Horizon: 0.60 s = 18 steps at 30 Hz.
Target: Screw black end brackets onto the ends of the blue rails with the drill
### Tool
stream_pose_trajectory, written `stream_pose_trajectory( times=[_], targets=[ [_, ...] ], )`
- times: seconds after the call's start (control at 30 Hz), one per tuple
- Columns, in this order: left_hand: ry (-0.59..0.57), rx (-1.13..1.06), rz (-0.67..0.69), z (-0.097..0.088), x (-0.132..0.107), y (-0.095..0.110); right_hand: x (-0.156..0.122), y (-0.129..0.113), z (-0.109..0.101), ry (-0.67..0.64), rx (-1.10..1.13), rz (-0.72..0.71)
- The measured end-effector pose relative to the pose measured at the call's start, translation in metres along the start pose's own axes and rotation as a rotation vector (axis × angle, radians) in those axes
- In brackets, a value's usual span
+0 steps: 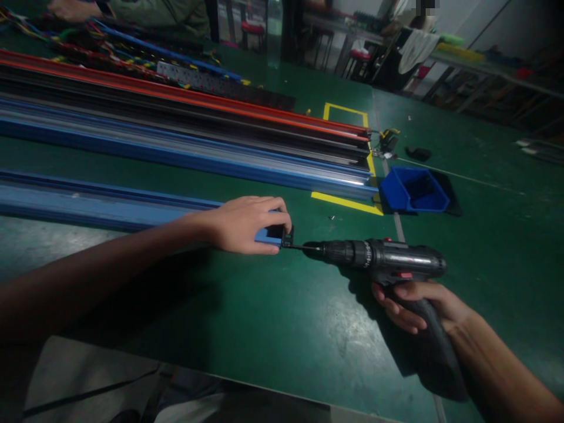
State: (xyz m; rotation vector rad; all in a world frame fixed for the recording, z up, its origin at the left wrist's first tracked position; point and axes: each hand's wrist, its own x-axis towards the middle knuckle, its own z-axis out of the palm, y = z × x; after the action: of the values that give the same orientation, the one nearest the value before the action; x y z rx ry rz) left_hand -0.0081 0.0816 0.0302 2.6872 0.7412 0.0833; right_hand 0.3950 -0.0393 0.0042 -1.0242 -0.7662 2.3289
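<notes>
clasping the blue rail [110, 202] at its end, the left hand [247, 224] has the black end piece [288, 236] at its fingertips [272, 249]; the right hand [436, 301] is wrapped around the grip of the power drill [405, 259], whose bit [302, 247] extends leftward, its tip at that end piece.

Dim scene here, sides sinking toward black, upper right especially. Pale glare shining off green tabletop [348, 335] below drill [409, 261], another sheen at far left beside blue rail [88, 202]. Heavy shadow pooling below left forearm [145, 252], second one hugging drill's grip. Bright streak gleaming on blue profiles [220, 155] beyond. Background stools [253, 28] soft, smeared; foreground fairly readable, slightly hazy. Pixelated blocks along top edge, right of centre.
</notes>
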Motion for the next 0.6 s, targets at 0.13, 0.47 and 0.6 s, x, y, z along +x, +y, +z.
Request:
stream_pose_trajectory(
  times=[0.13, 0.47, 0.6],
  targets=[
    [-0.004, 0.0, -0.004, -0.0005, -0.0006, 0.0004, 0.0, 0.0005, 0.0005, -0.004, 0.002, -0.011],
    [0.0, -0.001, -0.002, 0.0001, 0.0001, 0.0002, -0.0004, 0.0031, -0.0041, 0.014, -0.006, -0.017],
    [0.001, 0.003, 0.0, 0.0, -0.0004, 0.0004, -0.0004, 0.0032, -0.0018, 0.021, -0.004, -0.024]
  ],
)
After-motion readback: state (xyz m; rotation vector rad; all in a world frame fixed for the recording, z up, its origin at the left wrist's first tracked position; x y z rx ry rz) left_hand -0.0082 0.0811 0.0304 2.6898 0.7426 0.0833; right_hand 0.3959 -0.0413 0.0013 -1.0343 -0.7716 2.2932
